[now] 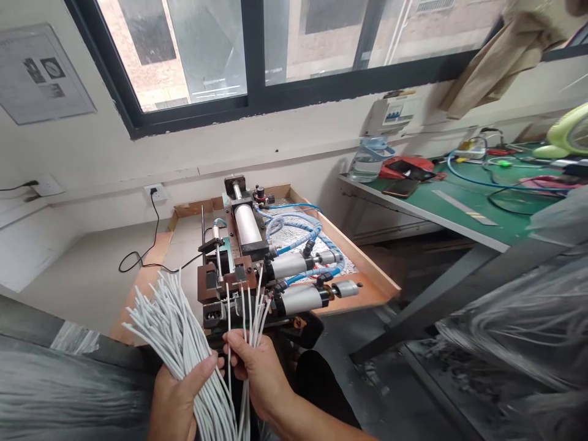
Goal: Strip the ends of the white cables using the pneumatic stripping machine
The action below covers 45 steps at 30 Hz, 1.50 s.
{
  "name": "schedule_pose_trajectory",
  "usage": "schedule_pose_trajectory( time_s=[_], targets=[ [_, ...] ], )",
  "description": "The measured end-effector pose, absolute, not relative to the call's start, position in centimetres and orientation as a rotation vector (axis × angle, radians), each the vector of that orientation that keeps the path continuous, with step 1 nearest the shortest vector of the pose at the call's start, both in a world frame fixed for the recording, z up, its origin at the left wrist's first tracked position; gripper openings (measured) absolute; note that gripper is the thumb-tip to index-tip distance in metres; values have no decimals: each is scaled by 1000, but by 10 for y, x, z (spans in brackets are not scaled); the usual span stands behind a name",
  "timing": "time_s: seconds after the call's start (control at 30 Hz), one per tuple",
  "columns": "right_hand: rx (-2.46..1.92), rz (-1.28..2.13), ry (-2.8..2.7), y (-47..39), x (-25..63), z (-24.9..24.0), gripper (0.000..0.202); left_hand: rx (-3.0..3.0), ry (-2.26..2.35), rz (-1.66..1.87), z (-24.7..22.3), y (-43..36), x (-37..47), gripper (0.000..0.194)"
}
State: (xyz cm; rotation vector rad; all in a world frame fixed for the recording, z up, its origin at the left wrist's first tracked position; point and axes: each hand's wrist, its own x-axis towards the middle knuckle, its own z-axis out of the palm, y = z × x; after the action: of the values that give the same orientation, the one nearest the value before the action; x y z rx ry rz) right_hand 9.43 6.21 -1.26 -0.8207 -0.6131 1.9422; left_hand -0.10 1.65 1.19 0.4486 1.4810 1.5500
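Observation:
My left hand [177,398] grips a thick bundle of white cables [169,324] that fans out up and to the left. My right hand [255,367] pinches several separate white cables [245,309] and holds their tips up against the front of a small pneumatic machine [248,257]. The machine has silver air cylinders and blue hoses and stands on a shallow wooden tray [367,275].
A green-topped workbench [459,202] with a water bottle, phone, tools and blue wire stands at the right. Bags of white cables [528,324] lie at lower right and more at lower left. A black power cord [147,257] runs to a wall socket under the window.

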Motion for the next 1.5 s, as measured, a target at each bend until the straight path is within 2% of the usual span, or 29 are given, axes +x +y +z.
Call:
schedule_pose_trajectory(
  time_s=[0.3,0.5,0.77,1.13,1.33,1.5],
  targets=[
    [-893,2053,-398,75,89,-11,24,403,1534,1591,17,19,1,31],
    [-687,2297,-573,68,94,-8,26,491,1483,1574,17,20,1,27],
    [-812,1956,-590,62,96,-9,20,471,1481,1552,13,18,-3,32],
    [-909,2042,-377,72,88,-11,23,430,1549,1616,17,21,0,36],
    [-711,2227,-461,69,89,-5,28,561,1483,1581,14,16,2,32],
    [-743,2034,-665,60,94,-10,26,632,1449,1494,9,11,2,35]
  ],
)
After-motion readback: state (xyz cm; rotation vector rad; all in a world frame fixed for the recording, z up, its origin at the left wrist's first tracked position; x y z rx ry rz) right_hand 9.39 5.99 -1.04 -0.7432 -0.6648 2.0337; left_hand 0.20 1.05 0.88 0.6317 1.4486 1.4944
